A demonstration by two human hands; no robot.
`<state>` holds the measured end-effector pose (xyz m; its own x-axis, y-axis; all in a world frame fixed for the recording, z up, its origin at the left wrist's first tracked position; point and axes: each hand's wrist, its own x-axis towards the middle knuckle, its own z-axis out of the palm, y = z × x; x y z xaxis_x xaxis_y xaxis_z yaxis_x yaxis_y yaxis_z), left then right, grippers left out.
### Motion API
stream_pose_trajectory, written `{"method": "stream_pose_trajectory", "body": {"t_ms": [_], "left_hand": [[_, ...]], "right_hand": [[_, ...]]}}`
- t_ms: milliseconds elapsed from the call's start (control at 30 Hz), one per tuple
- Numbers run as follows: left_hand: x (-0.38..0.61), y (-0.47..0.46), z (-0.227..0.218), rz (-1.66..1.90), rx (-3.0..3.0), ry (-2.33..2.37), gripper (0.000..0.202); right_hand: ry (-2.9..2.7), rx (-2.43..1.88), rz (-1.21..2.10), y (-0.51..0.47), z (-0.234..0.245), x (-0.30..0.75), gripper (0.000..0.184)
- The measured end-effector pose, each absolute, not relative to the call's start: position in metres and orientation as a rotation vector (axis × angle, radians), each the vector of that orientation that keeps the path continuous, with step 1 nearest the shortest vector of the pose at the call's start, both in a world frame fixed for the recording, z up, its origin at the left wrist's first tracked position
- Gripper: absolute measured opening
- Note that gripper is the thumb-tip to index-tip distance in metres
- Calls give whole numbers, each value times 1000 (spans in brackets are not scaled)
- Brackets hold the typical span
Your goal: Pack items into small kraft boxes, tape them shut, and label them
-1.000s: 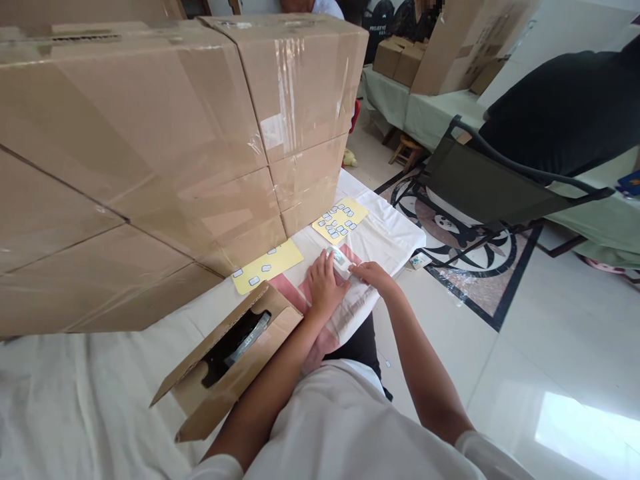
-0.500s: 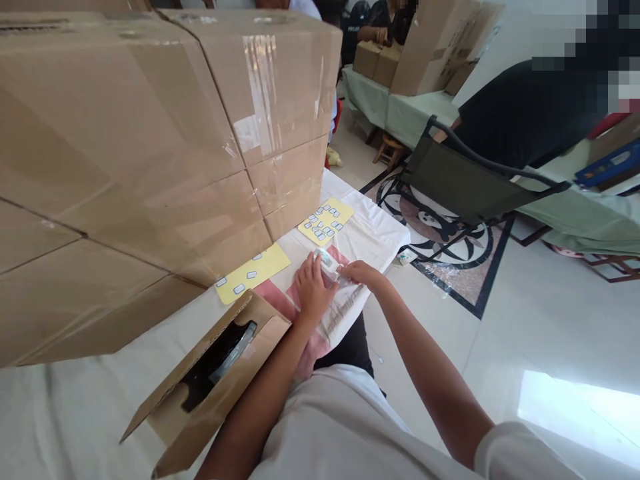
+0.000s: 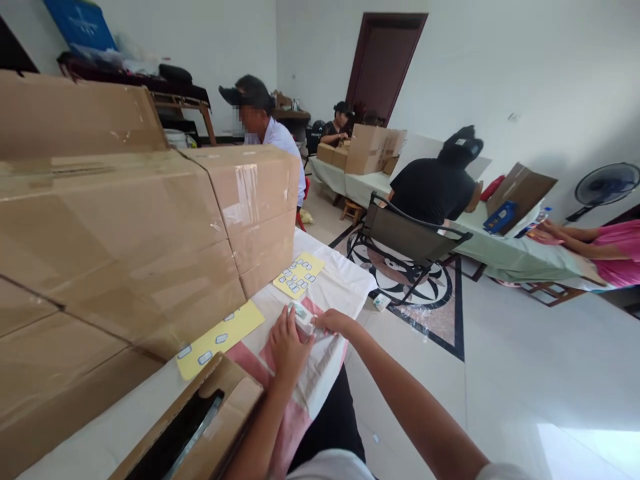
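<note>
My left hand (image 3: 287, 348) and my right hand (image 3: 336, 323) meet over a small white device (image 3: 301, 316) resting on a pink and white cloth (image 3: 320, 373) at the table's near edge. My left fingers curl against the device's left side. My right fingers pinch its right end. Two yellow sheets lie beside the hands: the nearer yellow sheet (image 3: 220, 339) carries a few small stickers, and the farther yellow sheet (image 3: 299, 274) carries several.
Stacked large cardboard boxes (image 3: 125, 233) fill the table's left side. An open brown carton (image 3: 200, 433) sits at the bottom left. A folding chair (image 3: 407, 237) stands to the right on the tiled floor. Other people work at far tables with a green cover (image 3: 500, 250).
The camera has tilted up, so the room and the other people came into view. Both hands stay on the small white device on the cloth.
</note>
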<state>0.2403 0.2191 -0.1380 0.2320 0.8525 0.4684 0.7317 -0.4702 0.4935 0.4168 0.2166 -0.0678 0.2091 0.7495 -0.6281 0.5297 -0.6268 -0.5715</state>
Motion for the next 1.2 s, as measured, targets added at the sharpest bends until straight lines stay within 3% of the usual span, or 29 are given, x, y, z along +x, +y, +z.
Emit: {"method": "stream_pose_trajectory", "body": {"t_ms": [433,767,1000,1200], "left_hand": [[240,221,-146,1186,2340,1472,84],[240,218,-144,1182,2368,1483,73],[239,219,-147,1196,2333,1465,74],[240,218,-147,1216,2294,1466,75]], "right_hand": [[-1326,-2250,1348,214,-56,411,50],[-1402,-2304,1267,214,-62,410,51],[-1326,-2347,1408,218,-65,414,64],[-1182,-2253,1759,229,-54,425,60]]}}
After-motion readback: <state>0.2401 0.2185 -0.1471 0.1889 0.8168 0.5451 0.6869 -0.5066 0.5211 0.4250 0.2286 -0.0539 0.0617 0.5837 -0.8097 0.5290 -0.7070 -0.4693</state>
